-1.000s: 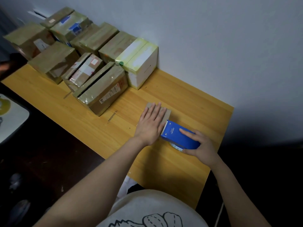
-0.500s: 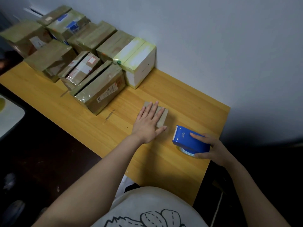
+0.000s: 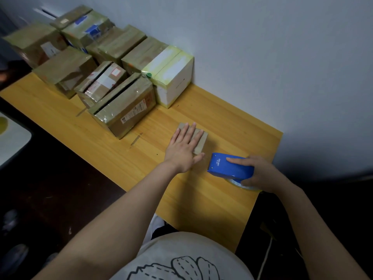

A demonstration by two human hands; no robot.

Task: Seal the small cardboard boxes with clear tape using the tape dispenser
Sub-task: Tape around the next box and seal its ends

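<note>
A small flat cardboard box [image 3: 201, 142] lies on the wooden table [image 3: 201, 199], right of centre. My left hand [image 3: 184, 147] presses flat on top of it with straight fingers, hiding most of its lid. Just right of the box, my right hand [image 3: 257, 173] grips a blue tape dispenser [image 3: 228, 166], its roll of clear tape [image 3: 240, 183] showing beneath. The dispenser's front end is a short gap away from the box.
Several taped cardboard boxes [image 3: 123, 106] fill the far left of the table along the grey wall, with a white box [image 3: 171, 73] at their right end. The table's right edge runs just past the dispenser. Dark floor lies to the left.
My right hand has drawn the dispenser off the small box, toward the right and nearer to me. My left hand has stayed flat on the box.
</note>
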